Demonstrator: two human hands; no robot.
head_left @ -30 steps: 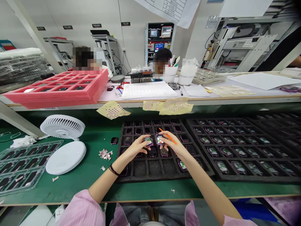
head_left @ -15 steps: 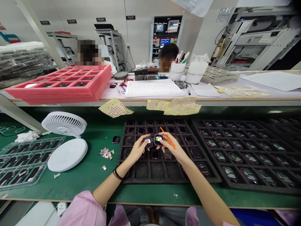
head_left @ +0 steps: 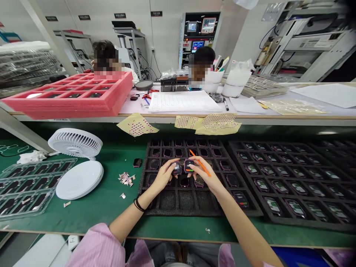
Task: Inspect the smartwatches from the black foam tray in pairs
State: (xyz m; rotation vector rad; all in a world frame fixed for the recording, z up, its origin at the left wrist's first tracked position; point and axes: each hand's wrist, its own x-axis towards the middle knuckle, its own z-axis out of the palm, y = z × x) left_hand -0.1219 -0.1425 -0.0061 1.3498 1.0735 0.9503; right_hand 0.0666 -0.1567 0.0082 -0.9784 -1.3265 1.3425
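My left hand (head_left: pixel 167 172) is closed on a small square smartwatch body (head_left: pixel 177 168) with a lit screen. Close beside it, my right hand (head_left: pixel 202 171) grips a second smartwatch body (head_left: pixel 189 165), its screen dark with orange and green at the bottom. The right thumb lies over that screen. An orange stick (head_left: pixel 200 163), like a slim pen or pry tool, is also held in the right hand, slanting across the fingers. Both hands hover over a black foam tray (head_left: pixel 191 202) whose compartments hold several watch bodies; some front compartments hold none.
A second black foam tray (head_left: pixel 278 218) of watches stands to the right. Leftward are a white fan (head_left: pixel 79 180), a clear plastic tray (head_left: pixel 46 207), small paper-like scraps (head_left: pixel 126 179) and one loose watch (head_left: pixel 137 162). A pink foam tray (head_left: pixel 111 105) sits on the shelf; two people are behind it.
The right-hand watch's screen has gone from a white, green and red picture to a dark one with orange and green. The left watch has tilted, its screen looking dimmer. Both hands stay nearly in place.
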